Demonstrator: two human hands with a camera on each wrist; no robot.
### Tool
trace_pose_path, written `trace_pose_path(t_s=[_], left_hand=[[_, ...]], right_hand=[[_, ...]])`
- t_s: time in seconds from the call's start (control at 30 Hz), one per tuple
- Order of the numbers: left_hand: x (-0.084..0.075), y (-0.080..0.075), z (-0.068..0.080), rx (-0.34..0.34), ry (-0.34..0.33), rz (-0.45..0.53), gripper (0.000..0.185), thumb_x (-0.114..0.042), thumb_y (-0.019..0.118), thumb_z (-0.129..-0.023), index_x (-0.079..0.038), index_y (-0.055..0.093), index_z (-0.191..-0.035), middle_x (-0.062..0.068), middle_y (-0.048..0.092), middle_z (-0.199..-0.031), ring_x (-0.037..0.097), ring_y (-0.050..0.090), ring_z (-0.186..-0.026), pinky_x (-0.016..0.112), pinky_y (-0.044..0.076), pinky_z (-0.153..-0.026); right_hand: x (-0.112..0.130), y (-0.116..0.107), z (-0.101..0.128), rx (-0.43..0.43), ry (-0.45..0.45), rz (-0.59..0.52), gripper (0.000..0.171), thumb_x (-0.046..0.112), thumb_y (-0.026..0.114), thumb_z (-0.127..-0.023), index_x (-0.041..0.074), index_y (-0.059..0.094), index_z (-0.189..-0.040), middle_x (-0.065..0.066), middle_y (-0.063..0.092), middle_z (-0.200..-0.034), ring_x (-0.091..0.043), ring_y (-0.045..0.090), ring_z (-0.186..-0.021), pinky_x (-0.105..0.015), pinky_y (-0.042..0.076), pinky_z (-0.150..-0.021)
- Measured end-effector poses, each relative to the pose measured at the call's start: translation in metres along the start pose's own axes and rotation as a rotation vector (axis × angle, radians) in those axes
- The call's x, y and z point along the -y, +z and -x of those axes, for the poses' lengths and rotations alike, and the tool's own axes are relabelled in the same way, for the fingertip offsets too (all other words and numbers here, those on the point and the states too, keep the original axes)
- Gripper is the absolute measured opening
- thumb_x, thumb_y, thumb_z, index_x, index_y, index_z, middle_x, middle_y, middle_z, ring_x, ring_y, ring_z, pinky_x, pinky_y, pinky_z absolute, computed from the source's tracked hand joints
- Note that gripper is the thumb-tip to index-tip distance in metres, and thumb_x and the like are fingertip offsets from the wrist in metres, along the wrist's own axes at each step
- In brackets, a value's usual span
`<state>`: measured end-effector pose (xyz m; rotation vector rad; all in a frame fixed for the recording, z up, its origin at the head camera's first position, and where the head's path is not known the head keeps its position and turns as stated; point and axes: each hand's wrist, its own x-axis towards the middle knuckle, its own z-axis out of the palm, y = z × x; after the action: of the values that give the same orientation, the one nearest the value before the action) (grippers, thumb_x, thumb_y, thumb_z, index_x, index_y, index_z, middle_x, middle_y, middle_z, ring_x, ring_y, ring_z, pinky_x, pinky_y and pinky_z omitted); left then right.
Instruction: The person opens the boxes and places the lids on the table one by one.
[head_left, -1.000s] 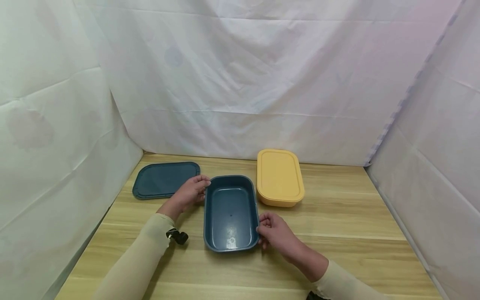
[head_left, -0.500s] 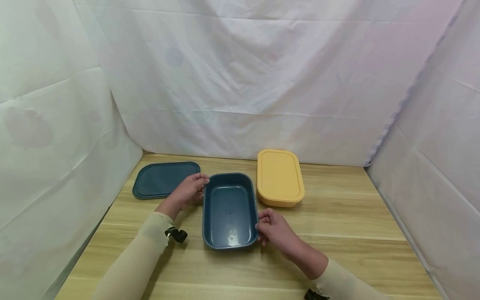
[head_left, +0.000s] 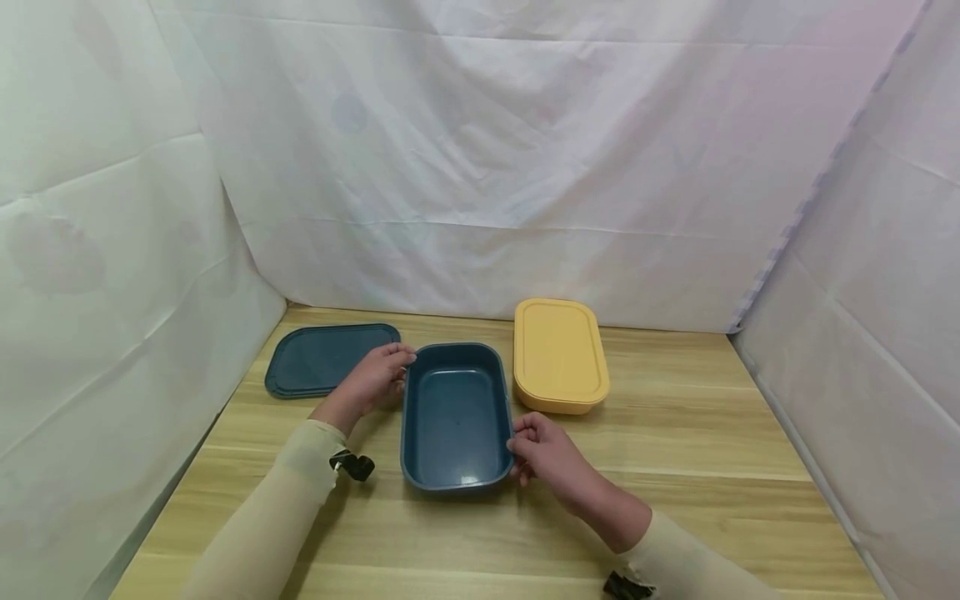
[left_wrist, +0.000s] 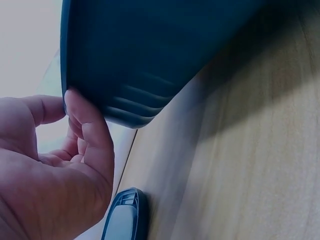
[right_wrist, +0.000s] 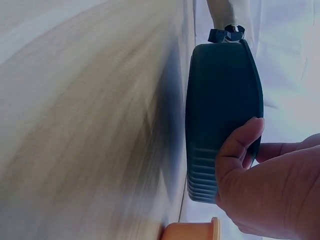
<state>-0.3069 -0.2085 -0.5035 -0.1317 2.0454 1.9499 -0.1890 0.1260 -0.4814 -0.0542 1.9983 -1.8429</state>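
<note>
A dark blue rectangular food container (head_left: 457, 425), with nothing inside, is held between both hands in the middle of the head view. My left hand (head_left: 371, 383) pinches its rim near the far left corner, thumb on one side and fingers on the other. On the opposite side my right hand (head_left: 551, 458) grips the rim about midway along. Both wrist views show the container's underside raised above the wooden table, with a shadow below it. To the left lies a matching dark blue lid (head_left: 330, 360), partly overlapped by my left hand.
Back right of the blue container stands a yellow container (head_left: 561, 354) with its lid on. White cloth (head_left: 465, 167) hangs behind the wooden table (head_left: 690, 417) and along both sides.
The blue container has shifted slightly away from me and to the left, carried by both hands. The lid and the yellow container have stayed in place.
</note>
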Motion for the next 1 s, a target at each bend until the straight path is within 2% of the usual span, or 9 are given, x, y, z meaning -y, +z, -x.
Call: trace_pose_path(t_s=[0.33, 0.63, 0.77, 1.0], left_hand=[[-0.007, -0.004, -0.003, -0.014, 0.054, -0.039, 0.031, -0.016, 0.052, -0.114, 0.000, 0.057, -0.140, 0.003, 0.057, -0.099, 0.017, 0.050, -0.077, 0.033, 0.049, -0.070], [-0.012, -0.005, 0.000, -0.034, 0.035, -0.021, 0.033, -0.018, 0.053, -0.114, -0.006, 0.059, -0.144, 0.003, 0.056, -0.104, 0.018, 0.047, -0.078, 0.033, 0.046, -0.070], [-0.013, -0.007, -0.002, -0.042, 0.032, -0.025, 0.035, -0.019, 0.053, -0.114, -0.006, 0.059, -0.146, 0.003, 0.055, -0.111, 0.017, 0.049, -0.083, 0.032, 0.047, -0.072], [-0.016, -0.013, -0.004, -0.033, 0.033, -0.033, 0.041, -0.021, 0.052, -0.117, -0.005, 0.057, -0.155, 0.003, 0.055, -0.111, 0.016, 0.049, -0.084, 0.035, 0.047, -0.078]], right_hand=[[0.006, 0.004, -0.005, -0.004, -0.011, -0.015, 0.027, 0.003, 0.060, -0.109, -0.009, 0.051, -0.131, -0.014, 0.066, -0.099, -0.022, 0.065, -0.073, -0.029, 0.053, -0.059], [0.006, 0.009, -0.010, -0.022, 0.002, -0.044, 0.026, 0.004, 0.060, -0.109, -0.008, 0.051, -0.131, -0.014, 0.065, -0.096, -0.023, 0.066, -0.074, -0.030, 0.052, -0.059], [0.005, 0.010, -0.014, -0.024, 0.010, -0.071, 0.025, 0.004, 0.060, -0.109, -0.007, 0.052, -0.130, -0.013, 0.064, -0.096, -0.022, 0.065, -0.075, -0.028, 0.052, -0.059], [0.005, 0.014, -0.018, -0.006, -0.012, -0.109, 0.024, 0.006, 0.059, -0.109, -0.007, 0.052, -0.128, -0.009, 0.063, -0.089, -0.020, 0.064, -0.075, -0.027, 0.051, -0.060]])
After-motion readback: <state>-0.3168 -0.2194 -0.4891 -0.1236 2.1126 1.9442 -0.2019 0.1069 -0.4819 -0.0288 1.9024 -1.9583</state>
